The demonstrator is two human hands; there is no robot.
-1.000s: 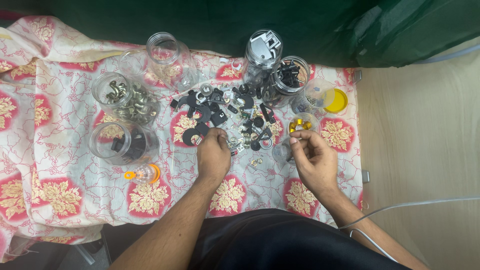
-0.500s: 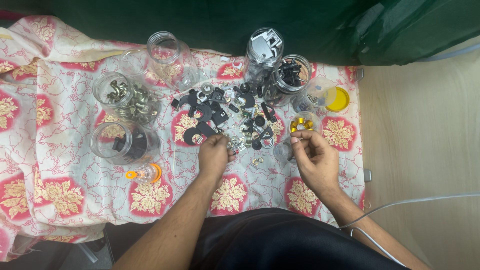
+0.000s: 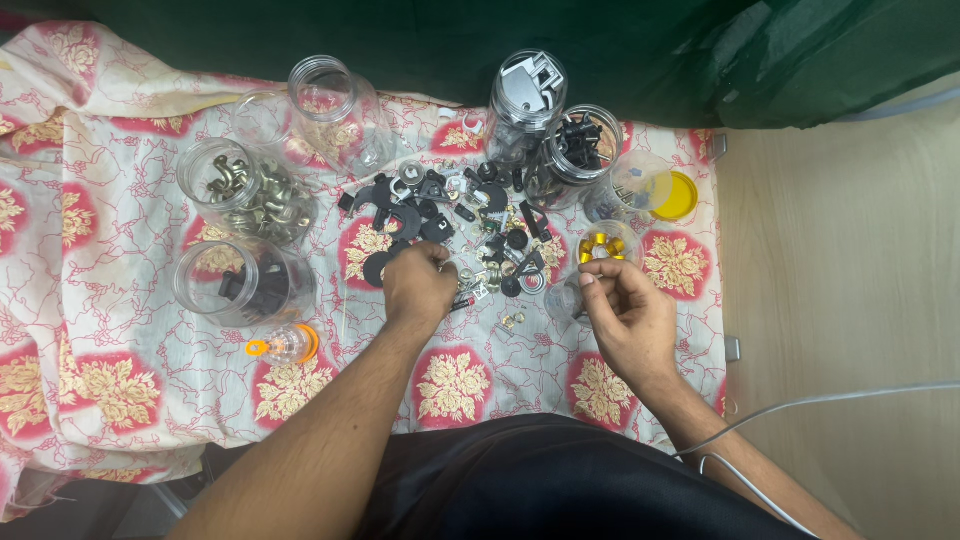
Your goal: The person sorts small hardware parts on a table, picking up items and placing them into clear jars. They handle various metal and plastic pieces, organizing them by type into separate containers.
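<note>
- Hardware pile (image 3: 470, 225): your work item is this loose scatter of black and silver small parts, spread on the flower-print cloth (image 3: 130, 330) between the two groups of jars. It lies directly ahead of your left hand, and ahead and to the left of your right hand. It has no single long axis; it runs roughly side to side across the cloth.
- Left hand (image 3: 420, 285): this is the nearer hand. It rests palm down on the near edge of the pile with the fingers curled under. You cannot tell from this view whether they pinch a part.
- Right hand (image 3: 630, 310): raised clear of the cloth, just right of the pile. Fingertips are drawn together as if pinching; any part between them is too small to make out.
- Clear jars, left group: the black-parts jar (image 3: 235, 280) and the brass-fittings jar (image 3: 250, 190) both lie tilted; the empty jar (image 3: 335, 115) sits behind them.
- Clear jars, right group: the white-bracket jar (image 3: 525, 95), then the black-clip jar (image 3: 580, 150).
- Yellow-piece cup (image 3: 600, 250): just ahead of your right fingertips.
- Yellow lid (image 3: 678, 195): beyond that cup.
- Orange-capped vial (image 3: 280, 345): on its side, near left.
</note>
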